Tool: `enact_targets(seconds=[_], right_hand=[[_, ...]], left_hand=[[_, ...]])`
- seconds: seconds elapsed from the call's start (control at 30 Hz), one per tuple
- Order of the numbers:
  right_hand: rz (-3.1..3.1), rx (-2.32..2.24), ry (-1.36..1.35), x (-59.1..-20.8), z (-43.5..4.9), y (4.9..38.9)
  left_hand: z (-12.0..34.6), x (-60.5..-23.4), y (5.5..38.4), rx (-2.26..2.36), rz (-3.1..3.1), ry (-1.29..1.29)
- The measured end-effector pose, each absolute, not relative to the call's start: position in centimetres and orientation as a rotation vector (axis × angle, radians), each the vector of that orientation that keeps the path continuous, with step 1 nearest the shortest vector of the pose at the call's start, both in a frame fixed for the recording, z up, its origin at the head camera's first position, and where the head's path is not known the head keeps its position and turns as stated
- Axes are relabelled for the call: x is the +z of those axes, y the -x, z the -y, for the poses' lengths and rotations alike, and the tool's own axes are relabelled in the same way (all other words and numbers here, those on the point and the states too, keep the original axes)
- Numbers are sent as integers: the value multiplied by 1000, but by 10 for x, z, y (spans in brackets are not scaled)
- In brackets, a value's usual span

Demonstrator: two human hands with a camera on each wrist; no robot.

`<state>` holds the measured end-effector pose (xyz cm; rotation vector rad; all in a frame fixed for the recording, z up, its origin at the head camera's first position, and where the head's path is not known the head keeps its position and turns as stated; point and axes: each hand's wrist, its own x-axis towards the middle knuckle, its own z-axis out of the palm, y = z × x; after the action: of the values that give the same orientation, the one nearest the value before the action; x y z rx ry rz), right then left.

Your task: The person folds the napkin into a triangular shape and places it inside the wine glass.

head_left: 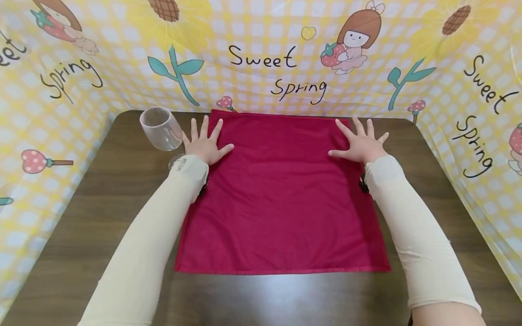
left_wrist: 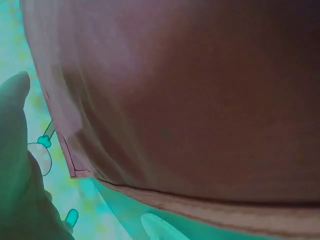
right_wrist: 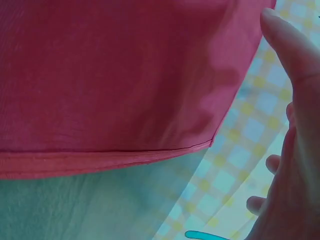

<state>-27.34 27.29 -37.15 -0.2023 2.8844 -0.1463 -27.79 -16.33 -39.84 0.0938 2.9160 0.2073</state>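
Observation:
A dark red cloth (head_left: 281,194) lies spread out, lightly wrinkled, on the brown table. My left hand (head_left: 205,147) is over its far left edge, fingers spread. Beside that hand's little finger is a clear glass (head_left: 161,129); a round clear foot shows by the wrist, and the part between is hidden. My right hand (head_left: 360,145), fingers also spread, is over the far right edge. Both wrist views show a thumb and the cloth's corner, with the cloth (left_wrist: 200,100) tinted brown on the left. Neither hand grips anything; whether they touch the cloth, I cannot tell.
The wooden table (head_left: 102,190) extends on both sides of the cloth and in front of it. A yellow checked curtain (head_left: 261,27) with flowers, cartoon figures and "Sweet Spring" lettering stands around the back and sides.

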Motion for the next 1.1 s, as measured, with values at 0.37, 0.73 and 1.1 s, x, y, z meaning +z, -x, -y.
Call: enact_targets(seconds=[0.37, 0.73, 1.1], right_hand=[[-2859, -245, 235, -365, -273, 267], [-2844, -330, 321, -356, -276, 249], [-2847, -462, 401, -351, -285, 235]], left_hand=[[157, -382, 253, 240, -2981, -255], [127, -366, 219, 307, -3123, -528], [79, -357, 167, 286, -3087, -1096]])
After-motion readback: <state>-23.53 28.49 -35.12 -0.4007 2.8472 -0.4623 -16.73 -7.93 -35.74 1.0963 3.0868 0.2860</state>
